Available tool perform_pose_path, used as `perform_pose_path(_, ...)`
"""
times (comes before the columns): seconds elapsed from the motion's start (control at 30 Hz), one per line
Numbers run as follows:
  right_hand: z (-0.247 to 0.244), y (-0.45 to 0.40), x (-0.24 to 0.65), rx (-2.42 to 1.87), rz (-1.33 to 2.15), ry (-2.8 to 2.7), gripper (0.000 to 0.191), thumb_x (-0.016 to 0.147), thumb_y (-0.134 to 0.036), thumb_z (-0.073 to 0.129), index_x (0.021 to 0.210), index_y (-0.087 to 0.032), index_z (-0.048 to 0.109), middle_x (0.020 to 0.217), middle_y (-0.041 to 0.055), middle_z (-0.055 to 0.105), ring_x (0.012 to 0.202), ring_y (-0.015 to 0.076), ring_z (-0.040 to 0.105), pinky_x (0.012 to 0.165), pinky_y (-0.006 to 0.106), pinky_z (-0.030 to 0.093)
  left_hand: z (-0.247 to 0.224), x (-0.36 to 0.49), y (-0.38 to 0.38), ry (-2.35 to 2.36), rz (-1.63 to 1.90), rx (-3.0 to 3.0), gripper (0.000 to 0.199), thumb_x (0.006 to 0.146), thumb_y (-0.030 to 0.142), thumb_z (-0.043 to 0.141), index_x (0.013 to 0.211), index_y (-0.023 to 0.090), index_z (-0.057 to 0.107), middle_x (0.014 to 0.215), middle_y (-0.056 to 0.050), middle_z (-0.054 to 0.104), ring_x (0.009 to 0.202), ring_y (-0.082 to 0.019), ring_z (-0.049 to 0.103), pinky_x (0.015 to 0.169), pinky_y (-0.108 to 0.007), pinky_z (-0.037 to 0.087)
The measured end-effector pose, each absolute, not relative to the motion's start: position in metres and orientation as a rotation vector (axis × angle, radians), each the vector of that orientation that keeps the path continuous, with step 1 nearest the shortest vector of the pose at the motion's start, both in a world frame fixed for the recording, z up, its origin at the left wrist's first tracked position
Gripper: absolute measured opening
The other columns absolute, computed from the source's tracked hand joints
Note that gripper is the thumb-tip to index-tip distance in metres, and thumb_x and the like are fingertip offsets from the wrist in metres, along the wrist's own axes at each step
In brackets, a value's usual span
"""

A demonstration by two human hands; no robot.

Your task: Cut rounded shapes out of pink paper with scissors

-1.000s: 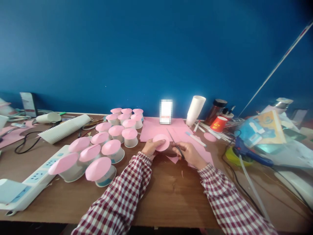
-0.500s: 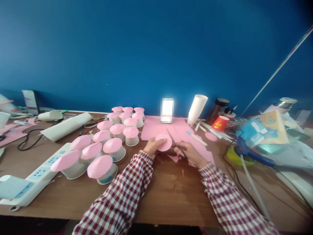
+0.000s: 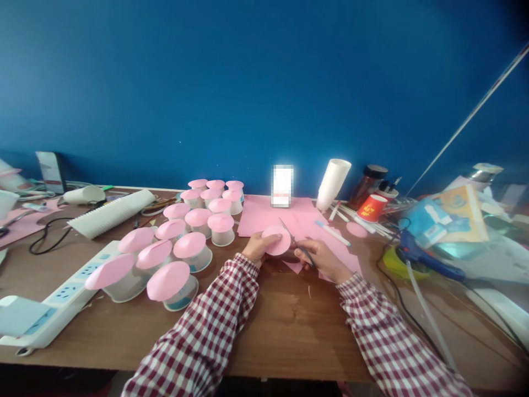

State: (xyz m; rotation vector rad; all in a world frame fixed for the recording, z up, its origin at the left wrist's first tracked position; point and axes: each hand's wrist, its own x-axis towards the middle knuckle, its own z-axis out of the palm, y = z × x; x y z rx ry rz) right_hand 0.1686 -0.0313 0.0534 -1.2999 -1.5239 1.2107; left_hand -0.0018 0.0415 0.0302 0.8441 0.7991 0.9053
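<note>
Holding the disc: my left hand grips the pink disc at its left side, thumb over the face, fingers behind.
Working the scissors: my right hand is closed around the handles of the scissors; I cannot tell how far the blades stand open.
Disc and blades: the disc lies directly to the left of my right hand, with the blades reaching across to its right rim. Whether metal touches paper there is too small to tell.
Long axis: the scissors run slantwise, handles toward the worktop's near right corner, tips toward its back edge and leftward, past the disc's upper right rim.
Nearer hand: the left, touching the disc; the right is just beside it, with the blades between.
Disc and worktop: it is about midway between the left and right edges, in front of the pink sheets by the back edge. I cannot tell how high I hold it.
Scrap: a pink offcut lies just below the disc, beside my right fingers.
Cups: paper cups with pink tops stand left of my left hand.
</note>
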Motion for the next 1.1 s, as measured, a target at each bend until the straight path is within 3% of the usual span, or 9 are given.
perform_pose_path(0.53, 0.0510, -0.0318, 0.1715, -1.283, 1.198, -1.534, 0.033, 0.075, -0.045, 0.063, 0.083, -0.013, 0.066, 0.056, -0.0039, 0.045, 0.049, 0.0077, 0.042, 0.044, 0.021, 0.039, 0.0282, -0.0024, 0.0423, 0.793, 0.894, 0.859, 0.039, 0.056, 0.027, 0.079, 0.087, 0.005, 0.068, 0.079, -0.015, 0.070, 0.072, -0.023, 0.066, 0.064, -0.030, 0.053)
perform_pose_path(0.7, 0.0501, -0.0316, 0.1714, -1.287, 1.177, -1.546, 0.036, 0.076, -0.044, 0.062, 0.094, -0.013, 0.068, 0.056, -0.0040, 0.046, 0.048, 0.0075, 0.042, 0.043, 0.020, 0.039, 0.0286, -0.0023, 0.0420, 0.791, 0.899, 0.860, 0.037, 0.057, 0.026, 0.079, 0.086, 0.005, 0.067, 0.078, -0.015, 0.070, 0.072, -0.022, 0.065, 0.063, -0.030, 0.053)
perform_pose_path(0.83, 0.0494, -0.0298, 0.1701, -1.335, 1.126, -1.470, 0.043, 0.075, -0.045, 0.063, 0.101, -0.011, 0.066, 0.056, -0.0029, 0.050, 0.048, 0.0088, 0.046, 0.045, 0.022, 0.041, 0.0292, -0.0023, 0.0422, 0.802, 0.911, 0.853, 0.036, 0.058, 0.026, 0.078, 0.085, 0.005, 0.067, 0.079, -0.014, 0.069, 0.071, -0.021, 0.065, 0.060, -0.027, 0.052)
perform_pose_path(1.1, 0.0456, -0.0245, 0.1677, -1.362, 0.901, -1.350, 0.045, 0.073, -0.050, 0.063, 0.097, -0.012, 0.066, 0.056, -0.0015, 0.053, 0.049, 0.0119, 0.052, 0.049, 0.027, 0.047, 0.0251, -0.0032, 0.0446, 0.742, 0.951, 0.771, 0.031, 0.063, 0.024, 0.073, 0.088, 0.006, 0.065, 0.078, -0.013, 0.068, 0.066, -0.018, 0.063, 0.051, -0.024, 0.049)
